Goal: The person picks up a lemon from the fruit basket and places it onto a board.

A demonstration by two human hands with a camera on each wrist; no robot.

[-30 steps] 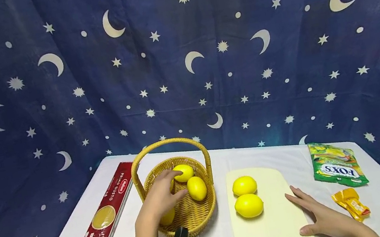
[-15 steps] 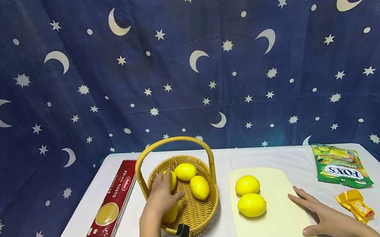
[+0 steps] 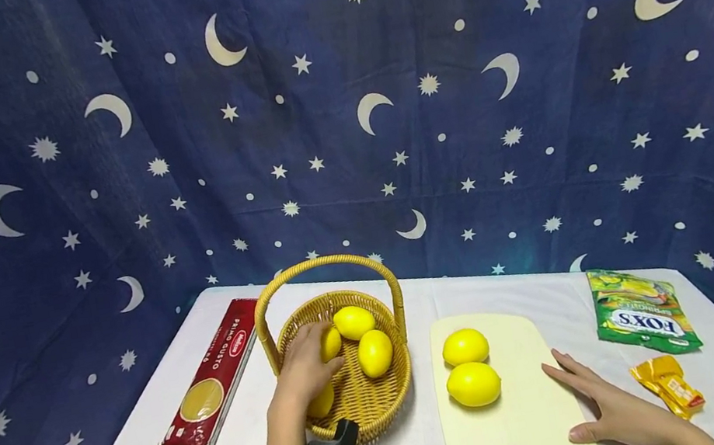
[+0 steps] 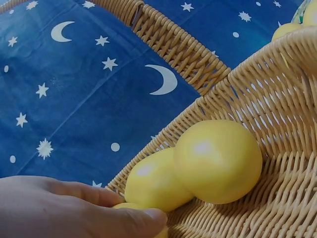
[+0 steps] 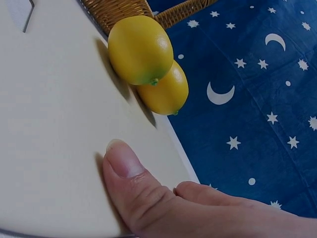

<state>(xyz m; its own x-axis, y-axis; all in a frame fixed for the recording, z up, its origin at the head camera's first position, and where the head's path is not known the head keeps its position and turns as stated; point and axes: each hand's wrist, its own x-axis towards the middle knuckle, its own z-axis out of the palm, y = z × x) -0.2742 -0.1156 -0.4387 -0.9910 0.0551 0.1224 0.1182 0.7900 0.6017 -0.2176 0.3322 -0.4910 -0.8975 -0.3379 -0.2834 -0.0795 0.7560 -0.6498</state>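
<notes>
Head view, lower centre: left hand (image 3: 303, 367) grips lemon (image 3: 330, 344) in basket (image 3: 363, 401); right hand (image 3: 605, 403) spread at board's (image 3: 516, 432) edge. Apparent step: grasping; next calls for lifting.

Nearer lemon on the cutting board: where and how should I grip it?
Probably by its left and right ends, coming from above on the near side: the nearer lemon lies crosswise with both ends free, while the farther lemon crowds its far flank.
</notes>
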